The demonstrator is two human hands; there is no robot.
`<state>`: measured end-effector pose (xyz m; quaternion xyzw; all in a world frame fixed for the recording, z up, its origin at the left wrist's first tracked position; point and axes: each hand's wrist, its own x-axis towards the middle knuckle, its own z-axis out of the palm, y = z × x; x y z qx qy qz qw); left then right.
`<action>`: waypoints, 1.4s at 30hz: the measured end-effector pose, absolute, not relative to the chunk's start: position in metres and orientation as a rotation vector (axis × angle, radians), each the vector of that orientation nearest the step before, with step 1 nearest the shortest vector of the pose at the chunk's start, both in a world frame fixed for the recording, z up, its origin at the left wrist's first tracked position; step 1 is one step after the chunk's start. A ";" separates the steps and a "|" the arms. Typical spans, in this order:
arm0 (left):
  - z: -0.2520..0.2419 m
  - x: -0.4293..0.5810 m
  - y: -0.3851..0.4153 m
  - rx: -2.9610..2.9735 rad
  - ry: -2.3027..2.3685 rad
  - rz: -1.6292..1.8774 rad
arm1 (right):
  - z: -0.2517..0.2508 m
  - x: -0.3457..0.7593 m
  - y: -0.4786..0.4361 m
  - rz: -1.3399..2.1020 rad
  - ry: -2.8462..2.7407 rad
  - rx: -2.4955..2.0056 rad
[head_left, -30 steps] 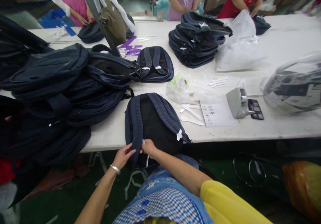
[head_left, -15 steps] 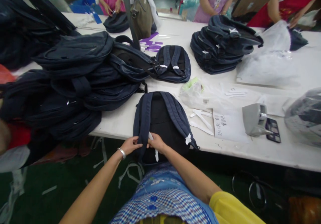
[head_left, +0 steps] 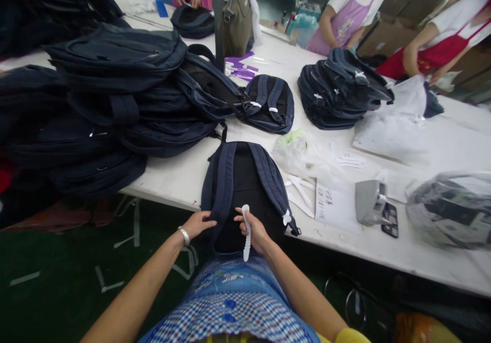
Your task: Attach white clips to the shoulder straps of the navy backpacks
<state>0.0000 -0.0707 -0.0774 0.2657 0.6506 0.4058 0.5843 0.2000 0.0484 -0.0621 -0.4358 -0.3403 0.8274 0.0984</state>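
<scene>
A navy backpack lies on the table in front of me, its black back panel and two shoulder straps facing up. My left hand pinches the lower part of the left shoulder strap. Between the thumb and fingers of my right hand is a white notched strip, held above the back panel. Another white strip is wrapped around the lower end of the right shoulder strap.
Navy backpacks are heaped at the left, with another stack at the back right. A tape dispenser, a paper sheet, loose white strips and plastic bags lie to the right. Co-workers stand across the table.
My right hand has drawn back from the left strap, swinging the white strip toward me into plain view. My left hand stays at the strap. The camera view has turned and tilted.
</scene>
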 end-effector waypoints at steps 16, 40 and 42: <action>-0.073 0.019 -0.071 0.658 1.582 1.105 | -0.066 0.211 0.052 1.980 -1.635 -1.434; -0.090 0.022 -0.087 0.628 1.407 1.307 | -0.072 0.194 0.048 2.064 -1.710 -1.328; -0.092 0.022 -0.087 0.613 1.415 1.310 | -0.073 0.208 0.052 1.776 -1.845 -1.250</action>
